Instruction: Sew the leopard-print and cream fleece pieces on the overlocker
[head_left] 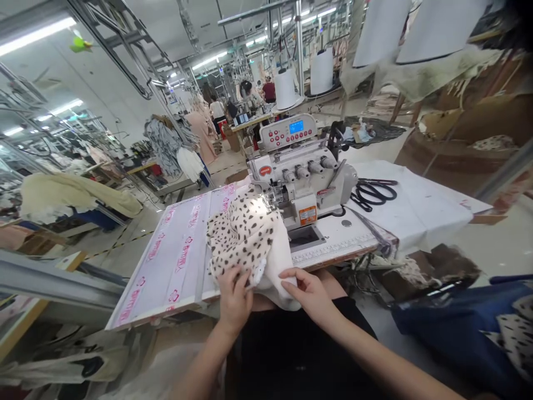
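A cream fabric with dark spots [245, 236] lies bunched on the table in front of a white sewing machine [308, 172], its upper part under the lit needle area. Plain white fabric [280, 255] runs along its right side and hangs over the front edge. My left hand [235, 294] pinches the lower edge of the spotted fabric, fingers bent. Further right, my right hand [306, 289] holds the border of the white fabric between thumb and fingers.
Black scissors [375, 191] lie right of the machine on a white-covered surface [416, 205]. White thread cones [285, 89] stand behind it. A pink-printed sheet [179, 244] covers the table's left part. People sit in the background.
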`<control>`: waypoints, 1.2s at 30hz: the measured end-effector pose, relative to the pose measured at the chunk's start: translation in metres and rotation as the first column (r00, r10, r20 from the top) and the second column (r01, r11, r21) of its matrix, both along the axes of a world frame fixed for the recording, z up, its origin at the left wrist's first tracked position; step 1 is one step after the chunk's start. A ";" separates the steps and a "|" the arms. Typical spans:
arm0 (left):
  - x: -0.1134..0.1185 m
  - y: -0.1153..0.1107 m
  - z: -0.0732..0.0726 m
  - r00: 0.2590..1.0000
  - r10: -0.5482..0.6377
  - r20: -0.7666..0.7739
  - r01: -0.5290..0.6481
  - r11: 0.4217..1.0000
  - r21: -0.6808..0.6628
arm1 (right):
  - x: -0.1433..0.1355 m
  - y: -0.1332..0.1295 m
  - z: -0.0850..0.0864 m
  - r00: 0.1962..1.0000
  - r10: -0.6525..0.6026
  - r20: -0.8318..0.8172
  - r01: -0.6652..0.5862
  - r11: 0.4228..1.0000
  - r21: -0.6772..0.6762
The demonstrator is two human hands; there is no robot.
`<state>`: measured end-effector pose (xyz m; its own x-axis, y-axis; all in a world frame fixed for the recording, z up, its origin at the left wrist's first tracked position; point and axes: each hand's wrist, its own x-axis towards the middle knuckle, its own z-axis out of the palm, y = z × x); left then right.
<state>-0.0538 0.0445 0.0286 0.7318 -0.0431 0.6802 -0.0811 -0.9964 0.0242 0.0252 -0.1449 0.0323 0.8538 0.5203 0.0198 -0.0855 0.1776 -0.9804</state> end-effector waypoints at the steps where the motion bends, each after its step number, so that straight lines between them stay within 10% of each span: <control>1: -0.001 0.006 0.006 1.000 0.001 -0.023 -0.002 0.999 -0.040 | 0.000 0.000 -0.001 1.000 -0.005 0.004 0.005 1.000 -0.005; 8: 0.019 0.030 0.098 0.978 0.170 -0.116 -0.196 0.944 -0.264 | 0.000 0.007 -0.007 0.991 0.020 -0.134 0.007 0.980 0.197; 13: 0.022 -0.005 0.151 0.923 -0.111 -0.367 0.146 0.987 0.068 | 0.002 0.005 -0.004 0.990 0.128 -0.066 -0.116 0.979 0.167; 18: 0.017 -0.017 0.138 0.859 -0.239 -0.454 0.390 0.878 0.276 | 0.007 -0.002 -0.008 0.995 0.098 -0.023 -0.095 0.991 0.099; 23: 0.004 0.036 0.102 0.932 0.158 -0.325 -0.108 0.980 0.165 | 0.006 -0.006 -0.016 0.988 0.153 0.023 -0.154 0.987 0.053; 29: -0.023 0.092 0.117 0.803 0.535 -0.262 -0.546 0.837 0.035 | -0.002 -0.005 -0.019 0.962 0.219 0.166 -0.203 0.973 -0.110; 33: -0.039 0.059 0.156 0.881 0.267 -0.391 -0.326 0.941 -0.093 | -0.015 -0.008 -0.006 0.951 0.288 0.109 -0.279 0.956 -0.091; 36: -0.051 0.007 0.162 0.744 -0.124 -0.656 0.057 0.991 -0.122 | -0.033 -0.015 0.008 0.936 0.342 0.084 -0.336 0.939 -0.077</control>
